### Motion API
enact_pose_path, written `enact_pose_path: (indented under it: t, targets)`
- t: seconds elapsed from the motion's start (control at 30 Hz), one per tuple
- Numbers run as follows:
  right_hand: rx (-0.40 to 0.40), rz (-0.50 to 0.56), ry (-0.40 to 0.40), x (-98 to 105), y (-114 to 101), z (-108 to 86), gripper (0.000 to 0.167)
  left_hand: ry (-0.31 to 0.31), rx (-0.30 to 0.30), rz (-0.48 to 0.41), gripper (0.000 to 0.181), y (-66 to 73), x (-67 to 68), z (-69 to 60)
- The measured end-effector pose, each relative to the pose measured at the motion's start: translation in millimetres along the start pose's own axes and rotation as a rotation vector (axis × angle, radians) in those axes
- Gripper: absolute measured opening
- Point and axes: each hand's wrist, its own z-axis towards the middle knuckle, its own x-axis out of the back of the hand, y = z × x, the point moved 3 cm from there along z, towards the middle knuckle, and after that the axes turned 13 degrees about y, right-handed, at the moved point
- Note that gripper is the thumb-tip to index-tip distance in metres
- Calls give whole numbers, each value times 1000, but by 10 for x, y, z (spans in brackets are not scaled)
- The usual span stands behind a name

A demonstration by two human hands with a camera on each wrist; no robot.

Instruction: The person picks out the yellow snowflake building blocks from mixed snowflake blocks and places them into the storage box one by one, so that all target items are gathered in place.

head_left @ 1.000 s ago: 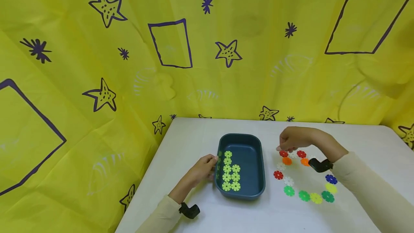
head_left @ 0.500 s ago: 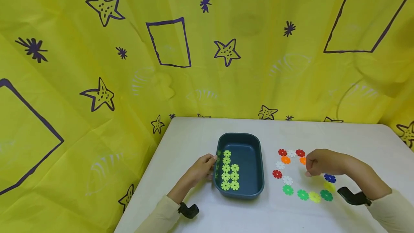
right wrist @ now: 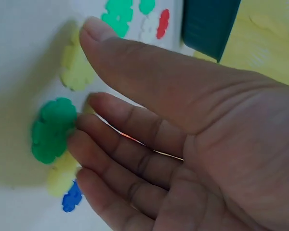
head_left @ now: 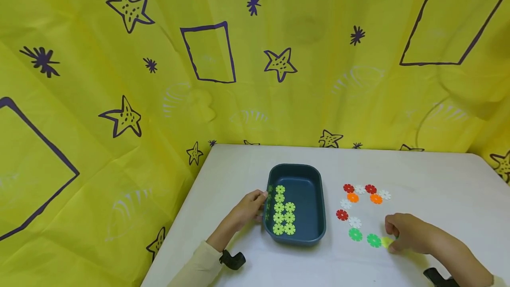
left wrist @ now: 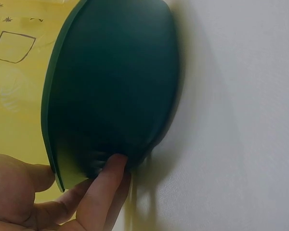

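Note:
My left hand (head_left: pixel 249 207) grips the left wall of a dark teal plastic tray (head_left: pixel 308 207). In the left wrist view the thumb is at the rim and the fingers (left wrist: pixel 103 187) press the outside. Light green notched plastic discs (head_left: pixel 279 218) lie in rows along the tray's left side. My right hand (head_left: pixel 412 234) is over the near right part of a loose ring of such discs. Its thumb is beside a yellow disc (right wrist: pixel 74 67), with a gap between thumb and fingers. A green disc (right wrist: pixel 53 130) and a blue disc (right wrist: pixel 72 197) lie by the fingertips.
The ring on the white table (head_left: pixel 239 163) also has red discs (head_left: pixel 342 215), white discs (head_left: pixel 355 222), orange discs (head_left: pixel 376 199) and green discs (head_left: pixel 373 240). A yellow patterned curtain (head_left: pixel 311 101) hangs behind the table and along its left.
My right hand has moved from the far left of the ring across to its near right side, by the yellow disc. The left hand and the tray stay put.

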Motion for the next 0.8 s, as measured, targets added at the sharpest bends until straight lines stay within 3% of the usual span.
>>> enact_pose_path:
  t: [0.27, 0.5, 0.8]
  targets:
    - [32, -32, 36, -77, 33, -8, 41, 6, 2, 6, 39, 9, -1, -8]
    - [7, 105, -4, -69, 96, -6, 36, 1, 5, -2, 39, 1, -1, -6]
    - [163, 198, -15, -20, 185, 17, 24, 3, 2, 2, 38, 14, -1, -19]
